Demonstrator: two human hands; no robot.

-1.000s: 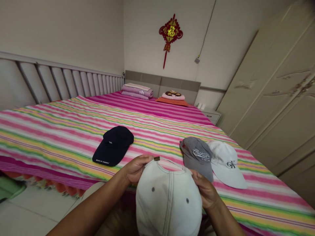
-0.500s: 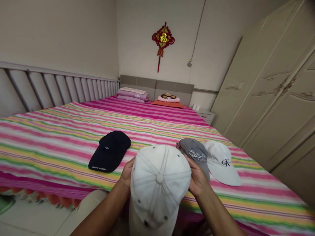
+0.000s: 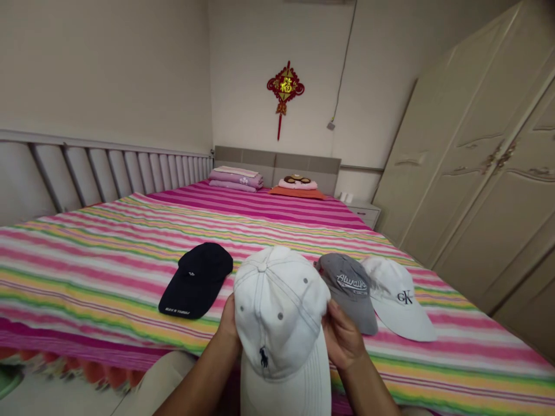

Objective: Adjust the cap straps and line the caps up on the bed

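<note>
A white baseball cap [image 3: 281, 312] with a small dark embroidered logo is held up in front of me, its brim pointing down toward my body. My left hand [image 3: 229, 320] grips its left side, the fingers mostly hidden behind the crown. On the other side my right hand [image 3: 344, 335] is closed on the cap's edge, thumb near the rim. To the left a navy cap [image 3: 197, 280] lies on the striped bed sheet [image 3: 104, 260]. A grey cap [image 3: 349, 289] with "Always" lettering rests to the right, partly overlapping a white cap [image 3: 401, 297] marked "CK".
Folded purple bedding [image 3: 236, 180] and a pink folded item [image 3: 298, 184] on orange cloth lie by the headboard [image 3: 303, 167]. A railing [image 3: 130, 164] runs along the left. A nightstand [image 3: 364, 212] and a tall wardrobe [image 3: 468, 162] stand at the right.
The held white cap has tilted back, so its front logo and brim now show where its rear strap opening faced up before. Both hands have stayed on its sides. The other caps lie unmoved.
</note>
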